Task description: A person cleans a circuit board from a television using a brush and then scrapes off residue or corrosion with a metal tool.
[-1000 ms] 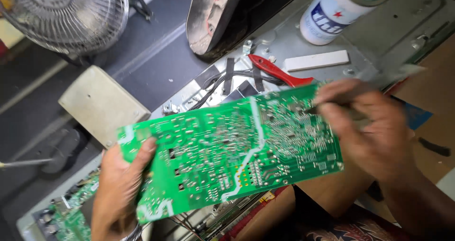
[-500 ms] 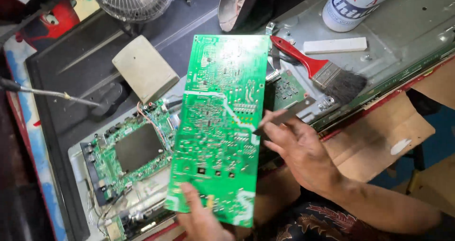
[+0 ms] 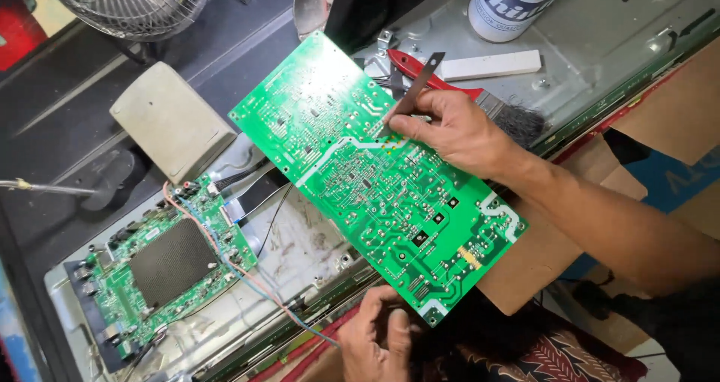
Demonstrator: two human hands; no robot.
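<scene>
**Green board held between two hands**

Large green circuit board (image 3: 375, 175) slanted above the metal chassis (image 3: 600, 44), solder side up. Left hand (image 3: 379, 337) gripping its lower edge from beneath. Right hand (image 3: 457, 130) resting on its upper middle, pinching a thin metal tool (image 3: 412, 89) tip-down on the solder points. Smaller board (image 3: 161, 266) lower left; red-handled brush (image 3: 480, 100) just behind.

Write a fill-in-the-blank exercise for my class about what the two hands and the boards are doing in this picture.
1. The right hand presses thin metal tweezers against the large ____ circuit board.
2. The left hand grips that board at its ____ edge.
3. The red-handled brush lies ____ the right hand.

Missing words: green; lower; behind
</scene>
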